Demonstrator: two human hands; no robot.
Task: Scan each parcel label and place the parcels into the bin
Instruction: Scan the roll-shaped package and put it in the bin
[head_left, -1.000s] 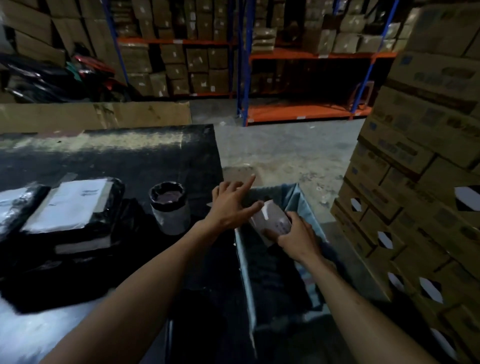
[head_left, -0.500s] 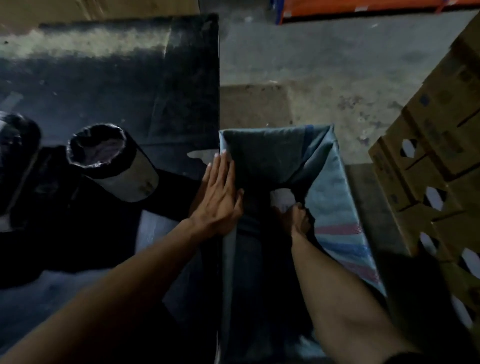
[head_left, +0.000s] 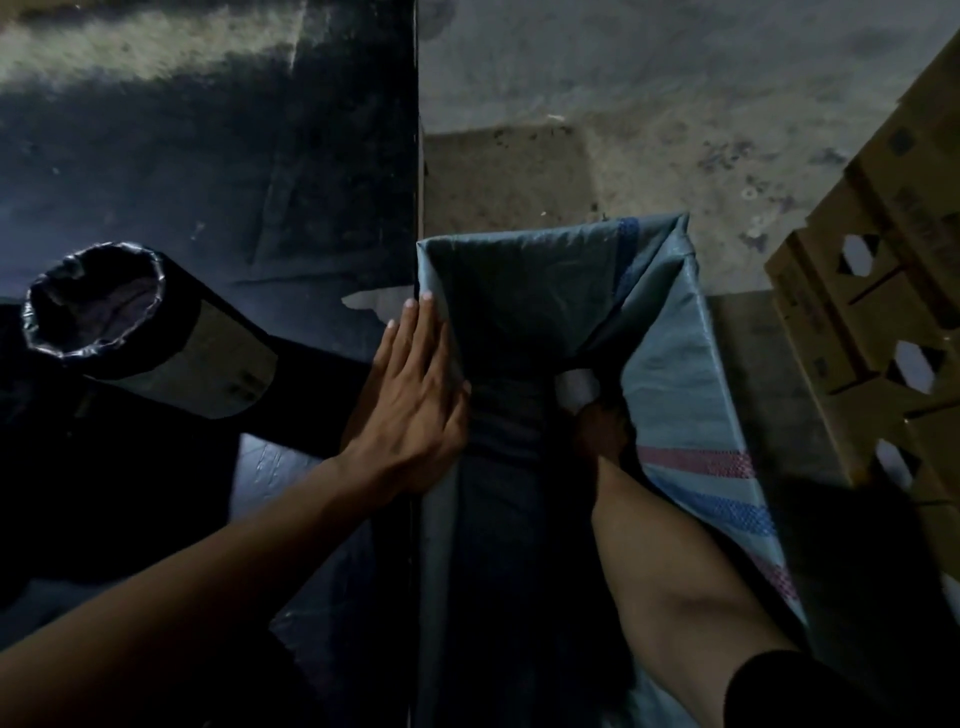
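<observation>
The bin (head_left: 680, 364) is a tall blue-grey woven sack with red and blue stripes, standing open beside the black table (head_left: 208, 156). My left hand (head_left: 415, 395) lies flat, fingers together, on the sack's left rim at the table edge. My right hand (head_left: 602, 426) reaches deep inside the sack, holding a small pale parcel (head_left: 574, 387) of which only a corner shows. A cylindrical parcel (head_left: 156, 332) wrapped in black plastic, with a pale label, lies on the table to the left.
Stacked brown cardboard boxes (head_left: 883, 312) with cut-out handles stand close on the right of the sack. Bare concrete floor (head_left: 623, 104) lies beyond it. More black-wrapped goods (head_left: 104, 493) cover the table's near left.
The view tilted down from the shelves to the sack. My right hand carried the small parcel from the sack's mouth down inside it. My left hand settled flat on the rim.
</observation>
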